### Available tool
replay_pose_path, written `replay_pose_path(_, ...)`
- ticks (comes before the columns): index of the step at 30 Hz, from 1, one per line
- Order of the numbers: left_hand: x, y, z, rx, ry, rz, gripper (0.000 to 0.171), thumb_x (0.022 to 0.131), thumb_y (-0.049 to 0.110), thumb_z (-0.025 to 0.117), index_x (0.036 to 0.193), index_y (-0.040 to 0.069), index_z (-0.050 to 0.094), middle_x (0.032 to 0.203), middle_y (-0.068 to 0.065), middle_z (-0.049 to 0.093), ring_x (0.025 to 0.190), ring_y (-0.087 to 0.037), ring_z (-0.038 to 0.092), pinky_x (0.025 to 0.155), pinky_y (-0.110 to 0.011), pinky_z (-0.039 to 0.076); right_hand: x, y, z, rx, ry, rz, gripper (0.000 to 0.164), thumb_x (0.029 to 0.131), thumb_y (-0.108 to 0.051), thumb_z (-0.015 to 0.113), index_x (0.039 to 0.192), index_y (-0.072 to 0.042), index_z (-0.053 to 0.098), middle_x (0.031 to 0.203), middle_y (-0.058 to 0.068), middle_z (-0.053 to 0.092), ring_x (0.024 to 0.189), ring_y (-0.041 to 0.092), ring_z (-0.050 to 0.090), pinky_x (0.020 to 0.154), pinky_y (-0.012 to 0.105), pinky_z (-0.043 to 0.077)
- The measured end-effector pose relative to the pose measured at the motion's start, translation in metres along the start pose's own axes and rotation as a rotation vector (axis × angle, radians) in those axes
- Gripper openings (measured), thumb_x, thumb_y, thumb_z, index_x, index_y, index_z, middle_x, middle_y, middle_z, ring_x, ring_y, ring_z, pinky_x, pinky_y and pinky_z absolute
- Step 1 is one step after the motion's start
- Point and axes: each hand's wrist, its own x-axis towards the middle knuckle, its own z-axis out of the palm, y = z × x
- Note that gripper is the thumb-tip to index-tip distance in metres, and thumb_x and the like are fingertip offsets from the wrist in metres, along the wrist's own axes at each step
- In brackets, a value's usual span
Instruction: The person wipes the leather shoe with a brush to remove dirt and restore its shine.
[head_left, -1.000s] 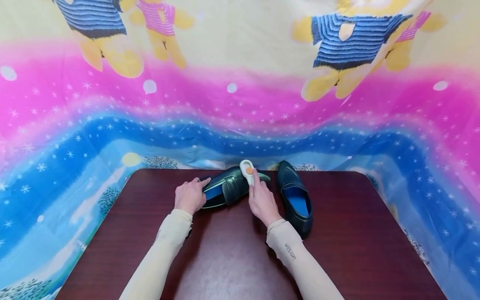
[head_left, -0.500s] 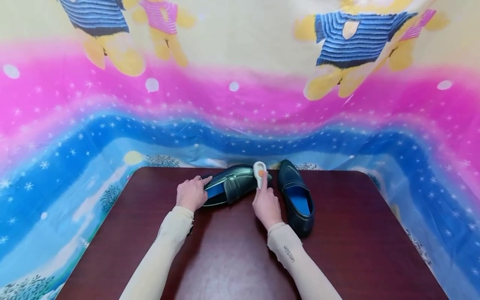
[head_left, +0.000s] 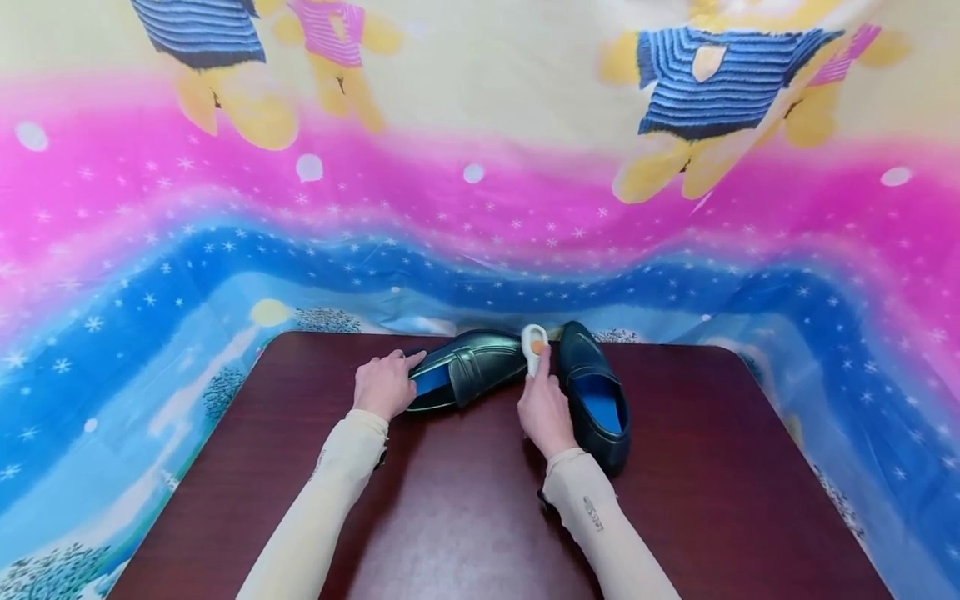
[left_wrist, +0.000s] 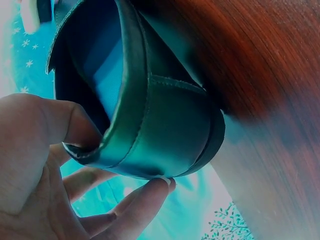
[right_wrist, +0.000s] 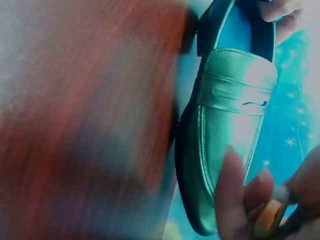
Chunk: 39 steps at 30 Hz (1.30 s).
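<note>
A dark loafer (head_left: pixel 483 367) with a blue insole lies slantwise near the table's far edge, toe to the right. My left hand (head_left: pixel 382 386) grips its heel; in the left wrist view the thumb (left_wrist: pixel 77 125) is hooked inside the opening and fingertips touch the heel's outside. My right hand (head_left: pixel 546 410) holds a small white, round-ended tool with an orange spot (head_left: pixel 529 342) at the loafer's toe. In the right wrist view fingers partly cover this tool (right_wrist: pixel 270 217), so its working face is hidden. The second loafer (head_left: pixel 581 354) stands just right of that hand.
Both shoes are on a dark red-brown table (head_left: pixel 450 517) with rounded far corners. Directly behind its far edge hangs a patterned cloth (head_left: pixel 450 217) in pink and blue, with printed bears.
My right hand has moved right with the white tool, from the loafer's upper front to its toe, closer to the second loafer. The left hand keeps its grip on the heel.
</note>
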Motion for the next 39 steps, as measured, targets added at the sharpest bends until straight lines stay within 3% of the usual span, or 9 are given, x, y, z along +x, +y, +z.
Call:
replay_pose_path(4, 0.001, -0.002, -0.001, 0.002, 0.011, -0.003, 0.059, 0.095, 0.019, 0.064, 0.151, 0.034, 0.055, 0.127, -0.009, 0.067, 0.063, -0.025, 0.050, 0.056, -0.042, 0.052, 0.008, -0.013, 0.005, -0.012, -0.049, -0.133, 0.066, 0.111, -0.023, 0.045, 0.168, -0.019, 0.011, 0.104, 0.020, 0.061, 0.069, 0.029, 0.059, 0.065, 0.046, 0.053)
replay_pose_path(8, 0.002, -0.002, 0.000, 0.008, 0.010, 0.008, 0.058, 0.095, 0.020, 0.063, 0.151, 0.035, 0.055, 0.125, -0.008, 0.067, 0.066, -0.026, 0.052, 0.058, -0.044, 0.053, 0.013, -0.018, 0.013, -0.047, -0.086, -0.172, 0.067, 0.111, -0.024, 0.048, 0.168, -0.024, 0.012, 0.103, 0.017, 0.059, 0.063, 0.025, 0.056, 0.061, 0.042, 0.051)
replay_pose_path(14, 0.003, 0.001, 0.004, 0.006, 0.007, 0.027, 0.057, 0.095, 0.020, 0.062, 0.150, 0.035, 0.056, 0.125, -0.008, 0.068, 0.070, -0.027, 0.054, 0.060, -0.046, 0.054, 0.013, -0.004, 0.018, -0.106, -0.055, -0.087, 0.069, 0.111, -0.027, 0.048, 0.168, -0.027, 0.010, 0.108, 0.018, 0.062, 0.066, 0.028, 0.060, 0.065, 0.047, 0.055)
replay_pose_path(19, 0.004, -0.003, 0.002, -0.002, 0.013, 0.023, 0.057, 0.096, 0.019, 0.060, 0.150, 0.033, 0.056, 0.123, -0.008, 0.068, 0.068, -0.027, 0.052, 0.059, -0.045, 0.053, 0.010, 0.002, 0.019, -0.100, -0.008, 0.002, 0.071, 0.110, -0.027, 0.050, 0.168, -0.025, 0.008, 0.103, 0.020, 0.062, 0.065, 0.030, 0.060, 0.066, 0.050, 0.056)
replay_pose_path(29, 0.006, -0.004, 0.000, -0.021, 0.028, 0.030, 0.055, 0.096, 0.017, 0.060, 0.149, 0.032, 0.058, 0.120, -0.009, 0.069, 0.065, -0.028, 0.051, 0.058, -0.044, 0.053, 0.000, 0.013, 0.012, -0.095, 0.053, 0.106, 0.071, 0.110, -0.022, 0.046, 0.165, -0.001, 0.007, 0.089, 0.029, 0.065, 0.066, 0.039, 0.064, 0.063, 0.054, 0.056)
replay_pose_path(33, 0.007, -0.003, -0.001, -0.026, 0.028, 0.038, 0.055, 0.096, 0.017, 0.060, 0.149, 0.032, 0.058, 0.122, -0.010, 0.069, 0.067, -0.028, 0.053, 0.061, -0.046, 0.055, -0.002, 0.010, 0.004, -0.151, 0.060, 0.043, 0.070, 0.109, -0.019, 0.048, 0.164, 0.002, 0.009, 0.091, 0.030, 0.062, 0.060, 0.036, 0.062, 0.060, 0.052, 0.056)
replay_pose_path(39, 0.006, -0.003, 0.001, -0.043, 0.011, 0.019, 0.056, 0.097, 0.017, 0.059, 0.151, 0.032, 0.056, 0.124, -0.010, 0.067, 0.069, -0.028, 0.052, 0.064, -0.046, 0.055, 0.002, -0.011, -0.002, -0.234, 0.014, -0.163, 0.070, 0.108, -0.017, 0.051, 0.166, -0.005, 0.014, 0.093, 0.025, 0.060, 0.050, 0.028, 0.054, 0.049, 0.043, 0.050)
